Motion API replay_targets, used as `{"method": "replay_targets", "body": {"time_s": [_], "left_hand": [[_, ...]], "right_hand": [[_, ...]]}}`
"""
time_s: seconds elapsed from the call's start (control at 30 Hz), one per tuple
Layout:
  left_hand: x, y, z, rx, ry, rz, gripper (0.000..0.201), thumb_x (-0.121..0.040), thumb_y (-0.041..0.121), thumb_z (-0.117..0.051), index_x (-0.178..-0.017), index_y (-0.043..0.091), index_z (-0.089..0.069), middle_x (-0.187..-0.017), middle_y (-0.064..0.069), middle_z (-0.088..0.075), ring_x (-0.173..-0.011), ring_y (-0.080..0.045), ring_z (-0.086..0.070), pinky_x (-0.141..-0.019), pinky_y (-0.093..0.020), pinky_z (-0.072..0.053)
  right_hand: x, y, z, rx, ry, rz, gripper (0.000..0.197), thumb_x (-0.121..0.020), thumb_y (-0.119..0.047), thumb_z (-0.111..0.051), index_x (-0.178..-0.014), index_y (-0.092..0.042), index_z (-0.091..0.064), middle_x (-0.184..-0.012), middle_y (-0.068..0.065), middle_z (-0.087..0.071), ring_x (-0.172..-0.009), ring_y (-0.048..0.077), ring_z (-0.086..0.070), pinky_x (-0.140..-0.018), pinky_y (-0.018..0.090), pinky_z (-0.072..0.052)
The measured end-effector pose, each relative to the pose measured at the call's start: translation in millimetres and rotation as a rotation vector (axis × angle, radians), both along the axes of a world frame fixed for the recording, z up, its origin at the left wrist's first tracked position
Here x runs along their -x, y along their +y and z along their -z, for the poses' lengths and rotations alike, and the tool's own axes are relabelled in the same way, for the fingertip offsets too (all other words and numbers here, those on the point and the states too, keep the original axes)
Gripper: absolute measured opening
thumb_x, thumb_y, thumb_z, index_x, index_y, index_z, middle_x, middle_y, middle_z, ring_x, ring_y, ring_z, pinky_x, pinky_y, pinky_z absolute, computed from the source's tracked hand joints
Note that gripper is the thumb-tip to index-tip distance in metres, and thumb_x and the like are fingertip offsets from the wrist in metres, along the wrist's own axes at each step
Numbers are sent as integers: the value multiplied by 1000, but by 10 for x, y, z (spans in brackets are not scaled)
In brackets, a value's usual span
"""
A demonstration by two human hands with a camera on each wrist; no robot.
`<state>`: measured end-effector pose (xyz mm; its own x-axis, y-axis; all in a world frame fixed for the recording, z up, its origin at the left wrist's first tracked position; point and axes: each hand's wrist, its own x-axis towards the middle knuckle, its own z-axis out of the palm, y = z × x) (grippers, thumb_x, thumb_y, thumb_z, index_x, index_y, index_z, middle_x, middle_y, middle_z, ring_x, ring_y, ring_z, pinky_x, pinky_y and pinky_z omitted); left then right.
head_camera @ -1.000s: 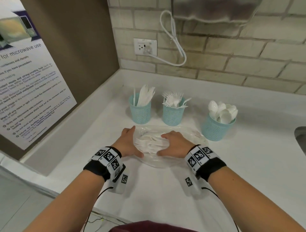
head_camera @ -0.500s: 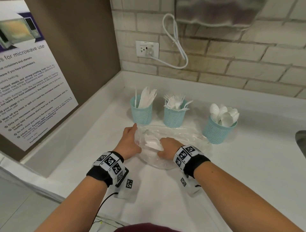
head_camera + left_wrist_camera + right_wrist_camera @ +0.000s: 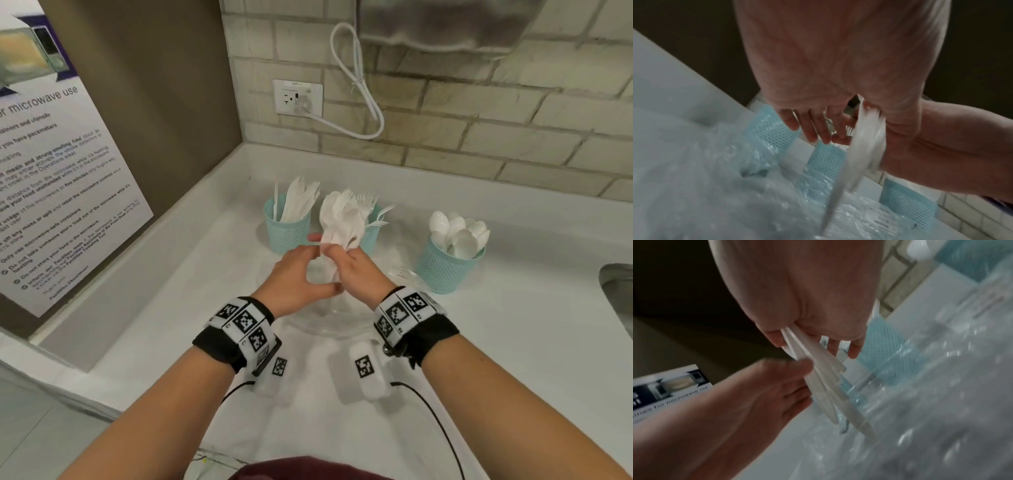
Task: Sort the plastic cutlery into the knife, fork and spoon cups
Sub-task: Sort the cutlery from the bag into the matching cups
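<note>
Poster (image 3: pixel 61 164) on the wall panel to my left: headline ends "microwave use" | bold print includes "five minutes" and "Only use microwave-safe containers" | smaller lines too blurred for me to read.

Head view looks down and forward from above the counter (image 3: pixel 513 342), taking in both forearms, three blue cups (image 3: pixel 287 226) and the brick wall (image 3: pixel 445 137) behind. Left wrist view sits right under the palm — very close, blurred — facing along the fingers (image 3: pixel 813 128) toward the same cups (image 3: pixel 772 131). Right wrist view, equally close, faces the bundle of cutlery (image 3: pixel 824 386) — also seen from the head.
</note>
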<state>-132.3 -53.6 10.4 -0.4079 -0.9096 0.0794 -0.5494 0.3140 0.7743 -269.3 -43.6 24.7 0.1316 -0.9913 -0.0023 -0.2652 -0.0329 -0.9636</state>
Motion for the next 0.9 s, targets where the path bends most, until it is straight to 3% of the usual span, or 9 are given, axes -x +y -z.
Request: {"method": "replay_targets", "body": {"time_s": [0.13, 0.23, 0.3, 0.4, 0.47, 0.53, 0.63, 0.77, 0.9], "left_hand": [[130, -12, 43, -42, 210, 32, 43, -86, 14, -65, -124, 14, -45, -117, 6, -56, -115, -12, -55, -91, -11, -42], [185, -8, 101, -53, 354, 57, 53, -93, 6, -52, -141, 10, -30, -128, 8, -48, -118, 3, -48, -90, -5, -39], [198, -34, 144, -31, 379, 57, 48, -95, 4, -46, -139, 13, -30, -127, 6, -47, -115, -3, -50, -88, -13, -44], [159, -70, 190, -14, 398, 42, 36, -97, 15, -44, -129, 28, -31, -127, -2, -50, -114, -16, -52, -89, -30, -48], [137, -78, 229, -15, 406, 36, 36, -94, 22, -47, -125, 32, -31, -126, -8, -52, -114, -21, -51, -95, -37, -44], [131, -86, 277, -27, 400, 19, 38, -93, 20, -51, -125, 30, -34, -126, -7, -53, -114, -17, -51, -96, -33, -41], [107, -120, 370, -88, 373, -20, 45, -86, 22, -63, -127, 23, -45, -118, -1, -61, -109, -13, -58, -95, -31, -46], [53, -134, 474, -219, 294, -96, 40, -85, 21, -69, -122, 18, -55, -103, 8, -65, -96, -12, -61, -79, -28, -48], [44, -166, 498, -267, 261, -60, 28, -87, 29, -65, -109, 12, -61, -97, 2, -68, -92, -12, -63, -83, -21, -48]], "right_hand": [[-111, 1, 113, -168, 39, 95, 58, -70, -68, -42, -113, -33, -59, -124, 13, -51, -117, 26, -51, -106, 40, -40], [-91, 59, -6, -129, -63, 62, 32, -89, -37, -51, -115, -19, -57, -103, 2, -60, -94, 7, -59, -79, 10, -48], [-71, 90, -139, -43, -124, 66, 26, -91, -16, -56, -117, -18, -51, -102, -2, -60, -84, -3, -57, -65, 5, -46], [-5, 70, -321, 138, -262, 187, 53, -84, -20, -68, -128, -30, -40, -124, -4, -55, -105, 5, -58, -86, 19, -49], [38, 41, -430, 232, -266, 196, 52, -89, -20, -64, -131, -35, -38, -129, -5, -54, -112, 13, -58, -94, 23, -48], [39, 29, -483, 285, -131, 112, 38, -96, -19, -53, -132, -25, -46, -131, -1, -55, -117, 14, -54, -97, 23, -45], [9, 43, -399, 181, 22, -16, 36, -100, -30, -40, -134, -22, -51, -136, -6, -53, -122, 3, -46, -96, 5, -35], [14, 67, -264, 0, 13, -66, 51, -99, -52, -19, -140, -32, -40, -135, -14, -54, -127, 0, -41, -103, 18, -24], [48, 54, -273, -22, -136, 26, 45, -102, -42, -22, -139, -27, -42, -133, -4, -55, -116, 2, -50, -96, 16, -35]]}}
